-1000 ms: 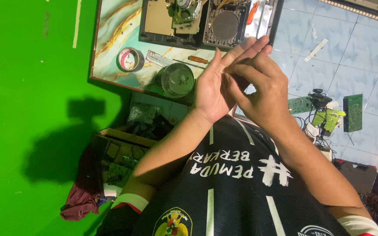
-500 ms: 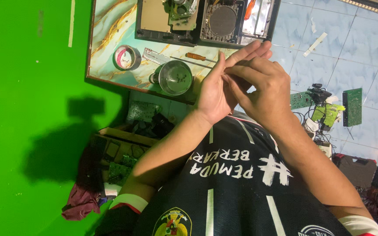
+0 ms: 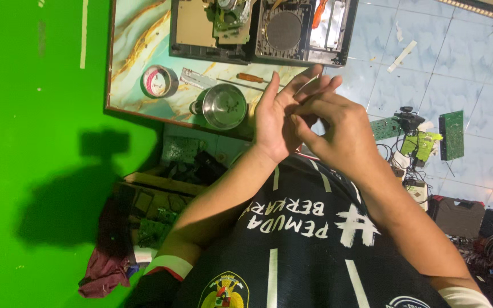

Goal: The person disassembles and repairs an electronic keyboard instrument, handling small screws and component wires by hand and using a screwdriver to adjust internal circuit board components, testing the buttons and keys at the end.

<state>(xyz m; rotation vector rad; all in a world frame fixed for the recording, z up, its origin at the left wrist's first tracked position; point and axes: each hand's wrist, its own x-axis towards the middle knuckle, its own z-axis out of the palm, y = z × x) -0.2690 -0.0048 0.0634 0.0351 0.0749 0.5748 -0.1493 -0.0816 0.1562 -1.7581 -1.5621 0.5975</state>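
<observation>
Both hands meet above the lap, the right hand (image 3: 338, 128) pinching at the left hand (image 3: 278, 117); whether the fingers hold anything I cannot tell. Beyond them on the worktop (image 3: 129, 63) stand a steel cup (image 3: 222, 106), a tape roll (image 3: 158, 81) and an orange-handled screwdriver (image 3: 249, 77).

tape roll (image 3: 158, 81) left of metal cup (image 3: 222, 106) | both on table (image 3: 129, 51)

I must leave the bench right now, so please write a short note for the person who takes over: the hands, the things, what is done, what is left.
Left hand: open, fingers straight, near the table edge.
Right hand: its fingertips pinch at the left hand's fingers; whether they grip a small part cannot be seen.
Things: black device on the marbled table; orange-handled screwdriver, steel mug and tape roll lie near it, untouched.
Done: device case is open.
Left: case not yet closed.
</observation>
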